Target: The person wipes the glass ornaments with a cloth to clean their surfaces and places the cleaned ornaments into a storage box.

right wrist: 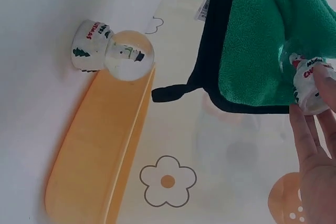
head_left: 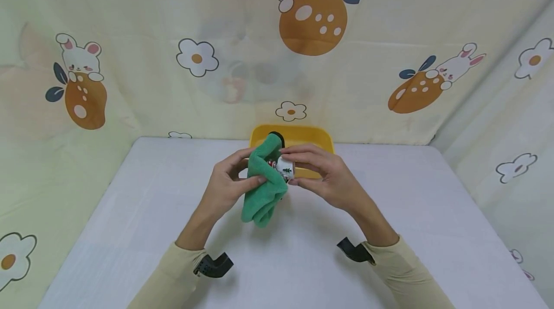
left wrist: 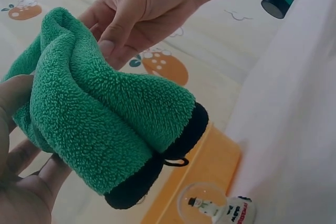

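A green plush towel (head_left: 264, 198) with a dark edge and a hanging loop (right wrist: 170, 93) is gripped by my left hand (head_left: 220, 179), thumb on the near side. My right hand (head_left: 331, 177) holds a small snow globe (head_left: 284, 168) by its white base, which carries printed trees and lettering. The globe's clear ball, with a red-and-white figure inside, presses against the towel in the right wrist view. The towel partly wraps the ball and hides it in the left wrist view. Both hands are above the table, in front of the yellow container (head_left: 303, 132).
A second snow globe (right wrist: 129, 56), with a snowman inside, stands on the table beside the yellow container; hands and towel hide it in the head view. A patterned curtain (head_left: 143, 20) hangs behind the white table (head_left: 164, 193) and along its sides.
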Motion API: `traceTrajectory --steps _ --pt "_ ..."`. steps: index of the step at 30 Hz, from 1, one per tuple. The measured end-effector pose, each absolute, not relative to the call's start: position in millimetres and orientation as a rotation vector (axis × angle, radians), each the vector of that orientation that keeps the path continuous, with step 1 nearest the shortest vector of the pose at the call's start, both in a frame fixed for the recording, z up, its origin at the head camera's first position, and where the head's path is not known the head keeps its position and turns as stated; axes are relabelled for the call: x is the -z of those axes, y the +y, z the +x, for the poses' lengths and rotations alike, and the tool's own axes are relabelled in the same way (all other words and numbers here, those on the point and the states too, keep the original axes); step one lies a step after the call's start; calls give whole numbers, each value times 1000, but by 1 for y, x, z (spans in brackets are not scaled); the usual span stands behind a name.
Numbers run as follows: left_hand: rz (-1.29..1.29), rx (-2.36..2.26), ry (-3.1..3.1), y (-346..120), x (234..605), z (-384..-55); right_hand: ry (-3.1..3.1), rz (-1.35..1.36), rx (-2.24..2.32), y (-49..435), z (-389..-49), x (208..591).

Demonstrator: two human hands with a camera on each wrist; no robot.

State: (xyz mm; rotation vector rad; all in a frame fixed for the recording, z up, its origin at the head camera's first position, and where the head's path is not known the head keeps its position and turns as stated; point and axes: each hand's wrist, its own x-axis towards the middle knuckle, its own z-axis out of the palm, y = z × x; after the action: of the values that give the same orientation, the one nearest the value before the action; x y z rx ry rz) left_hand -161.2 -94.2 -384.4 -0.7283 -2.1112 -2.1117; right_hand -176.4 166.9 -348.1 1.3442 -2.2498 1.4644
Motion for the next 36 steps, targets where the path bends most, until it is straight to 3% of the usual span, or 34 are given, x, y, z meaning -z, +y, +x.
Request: traceTrajectory --steps 36 --pt "-1009 2142 -1958 -96 382 -157 -2374 1058 -1665 166 -168 349"
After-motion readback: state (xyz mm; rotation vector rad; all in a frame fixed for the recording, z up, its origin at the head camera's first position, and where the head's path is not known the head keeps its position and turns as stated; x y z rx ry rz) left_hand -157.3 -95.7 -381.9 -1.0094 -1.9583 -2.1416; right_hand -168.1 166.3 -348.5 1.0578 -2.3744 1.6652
